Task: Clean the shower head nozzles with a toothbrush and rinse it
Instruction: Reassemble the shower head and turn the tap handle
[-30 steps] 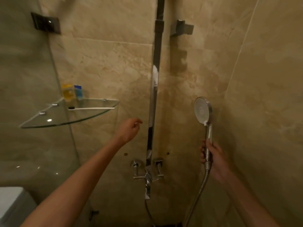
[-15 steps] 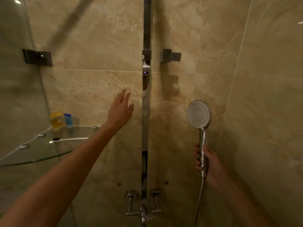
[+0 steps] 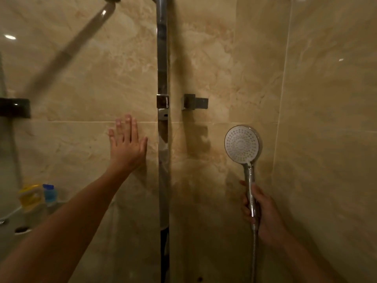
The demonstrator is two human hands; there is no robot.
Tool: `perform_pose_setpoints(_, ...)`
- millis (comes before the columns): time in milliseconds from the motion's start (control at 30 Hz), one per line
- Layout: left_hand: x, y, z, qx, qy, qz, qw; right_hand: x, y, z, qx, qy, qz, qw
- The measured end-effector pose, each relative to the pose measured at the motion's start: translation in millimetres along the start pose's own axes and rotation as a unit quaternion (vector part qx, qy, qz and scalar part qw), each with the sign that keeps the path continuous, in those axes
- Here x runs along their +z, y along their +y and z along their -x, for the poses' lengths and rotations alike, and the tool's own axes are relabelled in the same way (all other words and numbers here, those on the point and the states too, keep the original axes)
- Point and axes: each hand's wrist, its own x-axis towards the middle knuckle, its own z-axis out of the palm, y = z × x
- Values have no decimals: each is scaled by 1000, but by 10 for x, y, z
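A round white-faced shower head (image 3: 242,144) stands upright at the right, its nozzle face turned toward me. My right hand (image 3: 263,211) grips its chrome handle (image 3: 250,186), and a metal hose (image 3: 253,256) hangs down from it. My left hand (image 3: 127,146) is raised with straight, spread fingers against the beige marble wall, just left of the chrome riser bar (image 3: 162,123). It holds nothing. The dark end of what looks like the toothbrush (image 3: 21,229) shows at the lower left on the glass shelf; my left forearm hides the rest.
A chrome wall bracket (image 3: 194,101) sits right of the riser bar, above the shower head. A yellow bottle (image 3: 30,196) and a blue bottle (image 3: 49,194) stand on the glass corner shelf (image 3: 8,218) at lower left. A glass panel with a dark clamp (image 3: 14,108) closes the left side.
The view has tilted upward, so the taps have dropped out of sight. My left hand rose from near the shelf and flattened onto the wall. The shower head stays in my right hand.
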Motion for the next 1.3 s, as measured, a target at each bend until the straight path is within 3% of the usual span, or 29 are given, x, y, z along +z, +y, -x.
perform_pose_setpoints(300, 200, -82, -37, 16, 61, -13, 998, 348, -677, -618, -83, 10, 13, 996)
perform_pose_setpoints(633, 275, -107, -42, 13, 88, -26, 996, 1183, -1712, -1559, -147, -155, -17, 977)
perform_pose_setpoints(800, 287, -121, -52, 22, 91, -40, 995, 1672, -2070, -1823, -175, -184, -28, 967)
perform_pose_setpoints(1300, 273, -111, -54, 18, 92, -54, 994, 2250, -1934, -2042, -171, -241, -30, 955)
